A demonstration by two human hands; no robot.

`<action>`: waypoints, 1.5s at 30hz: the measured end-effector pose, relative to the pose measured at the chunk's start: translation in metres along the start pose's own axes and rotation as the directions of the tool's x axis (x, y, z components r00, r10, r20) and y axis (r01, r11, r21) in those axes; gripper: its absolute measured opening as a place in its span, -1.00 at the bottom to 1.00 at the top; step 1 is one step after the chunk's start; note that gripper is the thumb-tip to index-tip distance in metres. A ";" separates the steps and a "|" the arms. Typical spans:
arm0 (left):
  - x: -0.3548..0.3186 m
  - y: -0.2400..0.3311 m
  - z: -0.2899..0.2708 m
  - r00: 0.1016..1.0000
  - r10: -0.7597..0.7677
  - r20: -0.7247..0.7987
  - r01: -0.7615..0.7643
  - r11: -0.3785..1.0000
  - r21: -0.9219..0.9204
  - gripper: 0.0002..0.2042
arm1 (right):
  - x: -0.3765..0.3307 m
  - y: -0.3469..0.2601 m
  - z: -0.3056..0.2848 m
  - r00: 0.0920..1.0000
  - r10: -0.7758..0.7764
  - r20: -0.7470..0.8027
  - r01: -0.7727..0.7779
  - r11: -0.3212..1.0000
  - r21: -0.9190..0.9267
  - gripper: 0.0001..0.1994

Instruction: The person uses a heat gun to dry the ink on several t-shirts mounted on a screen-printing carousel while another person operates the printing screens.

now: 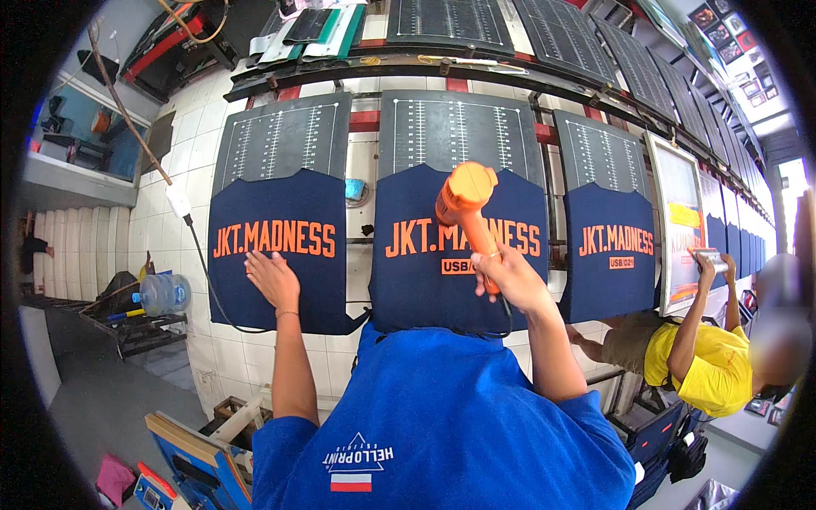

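Note:
In my right hand [508, 276] is the handle of an orange hair dryer [470, 189], raised over the middle navy shirt [408, 297]. Its body covers part of the orange lettering there. My left hand [274, 279] lies with fingers stretched out at the lower edge of the orange lettering on the left navy shirt [246, 302]; whether it presses on the cloth I cannot tell. Both shirts are spread over dark printing boards [293, 132] with white ruled marks. A third printed navy shirt [608, 217] lies to the right.
A black cable [201, 255] runs along the left shirt from a white connector [178, 201]. At the right, a person in yellow [697, 348] grips a squeegee [712, 257] at a framed screen [680, 229]. A water bottle [166, 294] lies at left. More boards [450, 24] stand behind a rail.

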State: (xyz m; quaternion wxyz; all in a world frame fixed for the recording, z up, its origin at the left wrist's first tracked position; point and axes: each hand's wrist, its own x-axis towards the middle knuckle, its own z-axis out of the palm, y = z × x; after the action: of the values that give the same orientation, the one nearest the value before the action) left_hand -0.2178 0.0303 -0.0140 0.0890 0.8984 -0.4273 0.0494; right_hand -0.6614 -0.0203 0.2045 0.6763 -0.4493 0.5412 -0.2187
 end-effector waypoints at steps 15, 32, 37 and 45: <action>-0.095 0.144 -0.028 0.794 0.596 0.121 -0.524 0.771 -0.361 -0.36 | -0.017 0.007 -0.006 1.000 0.022 -0.002 -0.022 0.999 0.025 -0.69; -0.111 0.201 -0.038 0.593 0.798 0.109 -0.679 0.568 -0.464 -0.33 | -0.042 0.012 -0.026 0.997 0.072 0.019 -0.071 0.997 -0.028 -0.68; -0.111 0.206 -0.038 0.625 0.770 0.127 -0.663 0.610 -0.433 -0.32 | -0.036 0.012 -0.028 0.999 0.041 -0.036 -0.040 0.999 0.016 -0.69; -0.129 0.189 -0.045 0.499 0.854 0.149 -0.740 0.509 -0.439 -0.31 | -0.029 0.010 -0.025 0.997 0.022 -0.078 -0.017 0.998 0.058 -0.69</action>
State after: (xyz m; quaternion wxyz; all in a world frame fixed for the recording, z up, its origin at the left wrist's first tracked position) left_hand -0.4465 0.0202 0.0308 0.1217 0.5585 -0.8079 -0.1433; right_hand -0.6962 -0.0021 0.2113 0.6693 -0.4154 0.5653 -0.2449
